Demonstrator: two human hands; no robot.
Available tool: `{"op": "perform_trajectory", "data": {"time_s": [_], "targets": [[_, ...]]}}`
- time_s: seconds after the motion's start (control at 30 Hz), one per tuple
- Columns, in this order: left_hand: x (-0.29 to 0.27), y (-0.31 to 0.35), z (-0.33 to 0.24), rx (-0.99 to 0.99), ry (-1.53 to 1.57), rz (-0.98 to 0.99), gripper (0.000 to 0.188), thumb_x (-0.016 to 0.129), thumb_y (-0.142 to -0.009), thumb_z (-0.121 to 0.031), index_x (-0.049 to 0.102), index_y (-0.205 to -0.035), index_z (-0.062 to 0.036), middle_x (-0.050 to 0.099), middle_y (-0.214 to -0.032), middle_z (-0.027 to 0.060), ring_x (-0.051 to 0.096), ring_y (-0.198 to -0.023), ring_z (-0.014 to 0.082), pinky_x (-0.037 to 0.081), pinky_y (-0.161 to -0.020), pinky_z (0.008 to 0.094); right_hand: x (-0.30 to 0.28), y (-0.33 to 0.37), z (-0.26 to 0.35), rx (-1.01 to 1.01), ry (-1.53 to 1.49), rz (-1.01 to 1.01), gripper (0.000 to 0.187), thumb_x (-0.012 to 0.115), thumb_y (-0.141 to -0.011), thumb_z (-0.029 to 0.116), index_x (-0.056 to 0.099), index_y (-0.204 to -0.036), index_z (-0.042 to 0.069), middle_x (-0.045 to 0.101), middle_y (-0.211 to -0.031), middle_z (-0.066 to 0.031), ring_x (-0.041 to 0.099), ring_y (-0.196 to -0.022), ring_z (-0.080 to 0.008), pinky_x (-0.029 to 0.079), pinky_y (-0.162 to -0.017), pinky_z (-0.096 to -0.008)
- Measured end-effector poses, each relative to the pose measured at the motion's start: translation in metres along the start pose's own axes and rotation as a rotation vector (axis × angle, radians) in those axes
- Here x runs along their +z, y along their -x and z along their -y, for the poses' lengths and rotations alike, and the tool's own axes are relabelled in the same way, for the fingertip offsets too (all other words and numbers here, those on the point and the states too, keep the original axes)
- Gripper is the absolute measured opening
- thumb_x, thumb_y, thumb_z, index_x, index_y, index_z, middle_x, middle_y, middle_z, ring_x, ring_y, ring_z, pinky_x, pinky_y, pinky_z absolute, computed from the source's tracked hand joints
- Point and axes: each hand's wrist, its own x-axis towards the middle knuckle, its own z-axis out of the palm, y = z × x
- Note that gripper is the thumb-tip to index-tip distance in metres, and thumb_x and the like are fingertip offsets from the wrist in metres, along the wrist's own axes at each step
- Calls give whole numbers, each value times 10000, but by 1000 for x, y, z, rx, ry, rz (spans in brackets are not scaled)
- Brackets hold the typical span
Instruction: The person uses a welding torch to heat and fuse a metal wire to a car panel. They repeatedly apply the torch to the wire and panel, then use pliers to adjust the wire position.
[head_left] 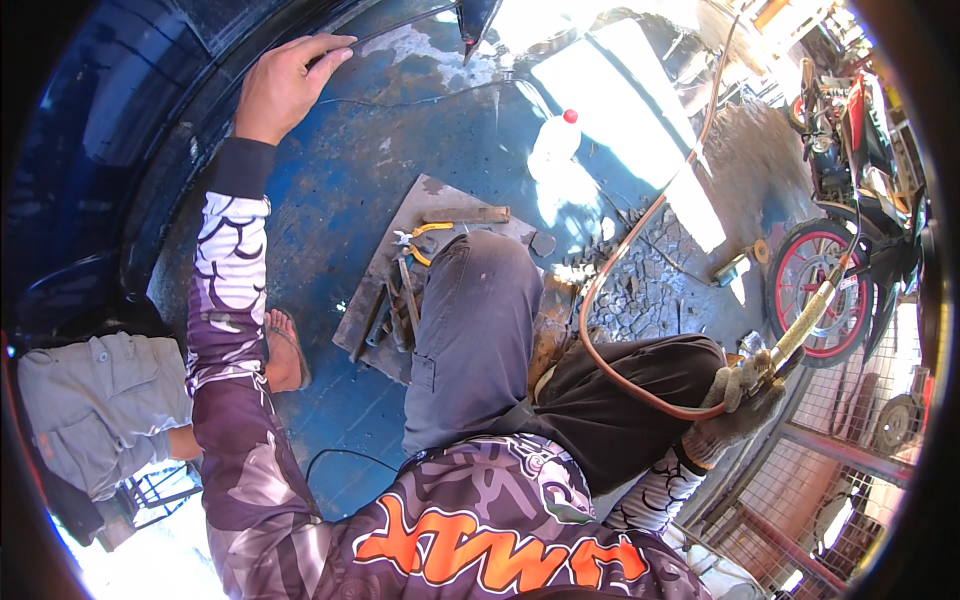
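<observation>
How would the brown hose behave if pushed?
The hose probably flexes rather than staying rigid, given its wide, bowed loop. It may be springy, since the curve looks smooth and unkinked. Pushing it might tug the right hand, where it leads.

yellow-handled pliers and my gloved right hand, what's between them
In the head view, your two bent legs lie between the yellow-handled pliers and your gloved right hand, with a brown hose looping across the stretch.
</observation>
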Motion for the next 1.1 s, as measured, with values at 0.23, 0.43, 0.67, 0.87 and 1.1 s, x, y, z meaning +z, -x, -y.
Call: {"op": "perform_trajectory", "data": {"time_s": [0.23, 0.43, 0.67, 0.87, 1.1], "targets": [[20, -7, 41, -8, 103, 25, 256, 663, -1029, -340, 792, -1217, -223, 764, -1176, 50, 718, -1086, 278, 558, -961, 372, 5, 2, 0, -72, 68, -73, 538, 527, -1095, 348, 450, -1467, -33, 608, -893, -127, 452, -441, -129, 343, -408, -269], [44, -22, 69, -1, 206, 2, 260, 671, -1032, -312, 787, -1235, -199, 747, -1119, 26, 701, -1068, 223, 523, -970, 330, 16, 1, -3, -52, 51, -37, 547, 533, -1094, 339, 406, -1537, 45, 620, -914, -136, 442, -446, -124, 349, -412, -252], [59, -45, 91, -40, 334, 112, 269, 692, -1026, -297, 786, -1244, -171, 715, -1119, 3, 658, -1093, 177, 471, -1016, 299, 28, -2, -4, -59, 39, -77, 535, 545, -1093, 347, 478, -1385, -96, 590, -858, -124, 409, -445, -128, 336, -424, -276], [67, -64, 104, 15, 410, 170, 275, 699, -1021, -296, 787, -1239, -152, 687, -1113, 10, 638, -1086, 186, 460, -1007, 295, 37, -3, -8, -92, 52, -108, 530, 562, -1089, 331, 474, -1379, -104, 587, -851, -125, 391, -449, -113, 337, -412, -261], [81, -73, 111, -35, 460, 174, 251, 699, -1020, -290, 801, -1214, -168, 703, -1147, 15, 651, -1113, 200, 484, -1031, 307, 27, -4, -5, -65, 40, -65, 520, 579, -1086, 347, 487, -1322, -107, 556, -821, -102, 383, -431, -102, 344, -386, -240]]}}
